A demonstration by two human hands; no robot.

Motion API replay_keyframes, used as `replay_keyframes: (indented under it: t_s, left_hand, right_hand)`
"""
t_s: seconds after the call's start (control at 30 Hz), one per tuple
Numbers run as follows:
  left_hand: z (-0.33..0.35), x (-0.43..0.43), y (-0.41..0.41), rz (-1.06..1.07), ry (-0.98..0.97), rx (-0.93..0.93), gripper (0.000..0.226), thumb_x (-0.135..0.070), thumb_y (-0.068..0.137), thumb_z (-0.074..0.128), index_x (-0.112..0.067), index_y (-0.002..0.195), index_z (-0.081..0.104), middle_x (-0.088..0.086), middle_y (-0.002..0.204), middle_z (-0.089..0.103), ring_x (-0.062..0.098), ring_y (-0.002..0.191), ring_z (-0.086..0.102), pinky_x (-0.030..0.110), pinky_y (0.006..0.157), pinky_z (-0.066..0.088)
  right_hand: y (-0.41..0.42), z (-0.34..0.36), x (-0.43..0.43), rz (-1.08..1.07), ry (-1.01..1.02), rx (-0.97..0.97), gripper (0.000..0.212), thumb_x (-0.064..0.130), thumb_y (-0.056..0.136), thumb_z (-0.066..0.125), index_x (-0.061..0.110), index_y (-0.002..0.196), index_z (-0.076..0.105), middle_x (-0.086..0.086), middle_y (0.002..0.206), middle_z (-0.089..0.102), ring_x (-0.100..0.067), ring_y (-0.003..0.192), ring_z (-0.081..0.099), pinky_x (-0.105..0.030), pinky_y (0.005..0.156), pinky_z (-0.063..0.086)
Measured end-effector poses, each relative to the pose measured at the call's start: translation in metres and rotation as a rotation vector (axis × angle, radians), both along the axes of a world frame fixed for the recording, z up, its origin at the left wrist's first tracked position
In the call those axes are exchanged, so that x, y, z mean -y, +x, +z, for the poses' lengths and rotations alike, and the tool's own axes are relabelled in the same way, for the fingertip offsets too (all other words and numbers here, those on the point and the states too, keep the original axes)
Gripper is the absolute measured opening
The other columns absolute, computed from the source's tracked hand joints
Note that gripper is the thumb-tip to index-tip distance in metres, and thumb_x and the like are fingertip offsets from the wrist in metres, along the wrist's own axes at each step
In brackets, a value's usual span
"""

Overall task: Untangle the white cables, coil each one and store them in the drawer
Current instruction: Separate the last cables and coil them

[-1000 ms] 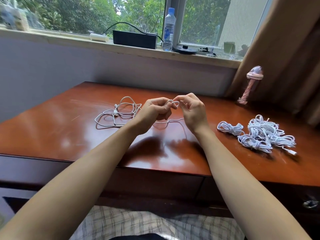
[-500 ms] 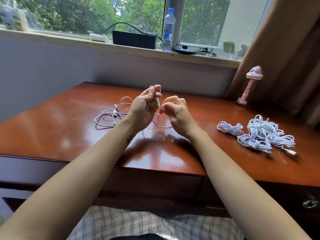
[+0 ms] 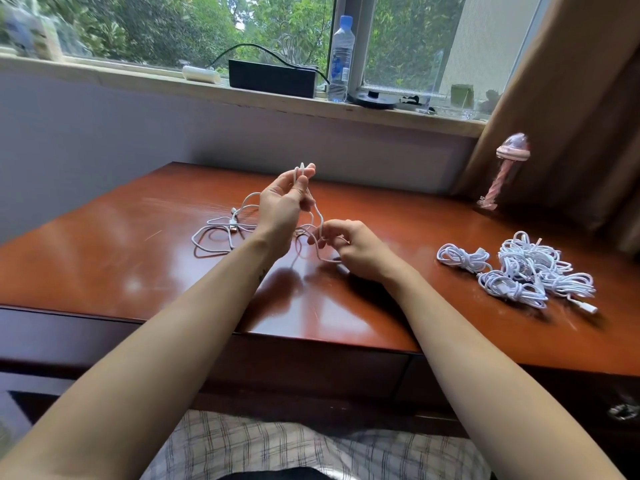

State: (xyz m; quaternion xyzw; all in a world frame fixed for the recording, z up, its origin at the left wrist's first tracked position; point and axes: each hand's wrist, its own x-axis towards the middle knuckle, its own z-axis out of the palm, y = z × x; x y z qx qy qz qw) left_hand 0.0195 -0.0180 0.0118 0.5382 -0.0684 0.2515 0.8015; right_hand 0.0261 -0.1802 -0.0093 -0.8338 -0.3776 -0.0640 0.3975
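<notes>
red-brown desk (image 3: 346, 306), left hand (image 3: 282, 206) now raised pinching white cable (image 3: 313, 209), right hand (image 3: 349, 244) lowered, seemingly gripping its slack

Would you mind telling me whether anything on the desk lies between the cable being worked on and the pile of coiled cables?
Nothing visible does. The left hand and right hand hold the loose cable, and only bare desk separates it from the coiled cables to the right.

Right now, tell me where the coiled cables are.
In the head view, the coiled cables lie in a heap on the desk's right side, right of the right hand and nearer than the pink fan by the curtain.
</notes>
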Motion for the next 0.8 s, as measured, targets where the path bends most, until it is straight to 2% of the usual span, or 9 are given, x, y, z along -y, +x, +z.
replay_keyframes:
  t_s: [0.07,0.13,0.27,0.33,0.4,0.53,0.63,0.73,0.8]
  left_hand:
    - [-0.002,0.003,0.001,0.094,0.115,0.03,0.021,-0.011,0.104,0.055,-0.003,0.118,0.067,0.0,0.1,0.07,0.009,0.066,0.063,0.023,0.062,0.05]
    - [-0.003,0.007,0.0,0.11,0.151,0.069,0.018,-0.01,0.105,0.052,-0.005,0.118,0.064,0.003,0.107,0.067,0.011,0.076,0.071,0.024,0.065,0.054]
    - [0.001,0.009,0.0,0.056,0.033,0.08,0.015,-0.004,0.105,0.049,-0.01,0.109,0.062,-0.001,0.107,0.064,0.017,0.09,0.074,0.026,0.079,0.057]
    - [0.0,0.008,0.002,0.036,-0.01,0.08,0.014,-0.002,0.105,0.047,-0.008,0.109,0.06,0.0,0.111,0.063,0.018,0.098,0.073,0.025,0.084,0.057]
    - [-0.002,0.008,0.003,0.048,0.029,0.081,0.014,0.0,0.106,0.045,-0.006,0.11,0.057,0.0,0.119,0.061,0.02,0.109,0.069,0.027,0.091,0.056]
    - [-0.009,0.007,0.006,0.081,0.297,0.099,0.012,-0.001,0.106,0.046,-0.007,0.112,0.055,0.0,0.126,0.06,0.004,0.114,0.06,0.032,0.109,0.047]
    - [-0.014,0.005,0.007,0.119,0.552,0.125,0.028,0.011,0.102,0.039,0.004,0.127,0.05,0.015,0.151,0.046,0.015,0.132,0.052,0.023,0.113,0.041]
    - [-0.014,0.006,0.0,0.136,0.721,0.099,0.058,0.024,0.089,0.032,0.004,0.142,0.041,0.024,0.152,0.043,0.026,0.139,0.048,0.01,0.108,0.038]
    - [-0.015,0.004,0.0,0.165,0.821,0.1,0.066,0.022,0.087,0.034,-0.001,0.149,0.037,0.019,0.147,0.048,0.024,0.135,0.052,0.014,0.105,0.042]
  right_hand:
    - [-0.003,0.003,-0.002,0.005,0.062,-0.03,0.048,-0.01,0.076,0.037,0.031,0.076,0.063,0.011,0.08,0.066,-0.011,0.079,0.058,-0.022,0.08,0.048]
    - [-0.004,0.004,-0.003,-0.027,0.08,-0.043,0.037,0.001,0.073,0.04,0.034,0.069,0.057,0.009,0.075,0.063,-0.012,0.074,0.054,-0.027,0.075,0.046]
    - [-0.005,0.002,-0.005,-0.057,-0.025,-0.006,0.031,0.002,0.077,0.047,0.03,0.066,0.052,0.015,0.064,0.056,-0.007,0.063,0.046,-0.025,0.063,0.04]
    - [-0.006,0.001,-0.006,-0.048,-0.053,0.031,0.033,-0.001,0.077,0.053,0.031,0.068,0.052,0.012,0.069,0.053,-0.005,0.063,0.045,-0.025,0.063,0.04]
    - [-0.007,-0.001,-0.006,-0.013,-0.081,0.097,0.035,-0.001,0.075,0.056,0.034,0.077,0.057,0.004,0.08,0.053,-0.008,0.066,0.047,-0.025,0.063,0.045]
    - [-0.006,0.0,-0.005,-0.002,-0.08,0.151,0.036,-0.005,0.071,0.052,0.015,0.096,0.07,-0.004,0.089,0.056,-0.008,0.065,0.046,-0.023,0.065,0.045]
    - [-0.006,0.002,-0.002,-0.022,-0.019,0.18,0.04,-0.01,0.073,0.05,0.018,0.093,0.072,-0.005,0.09,0.061,-0.006,0.063,0.046,-0.017,0.065,0.039]
    - [-0.004,0.002,0.0,-0.036,-0.017,0.199,0.046,-0.01,0.074,0.049,0.012,0.103,0.077,-0.003,0.095,0.066,-0.005,0.072,0.048,-0.013,0.071,0.038]
    - [-0.002,0.001,0.0,-0.063,-0.042,0.256,0.049,-0.009,0.075,0.048,0.013,0.106,0.078,-0.001,0.097,0.069,-0.017,0.084,0.05,-0.011,0.078,0.036]
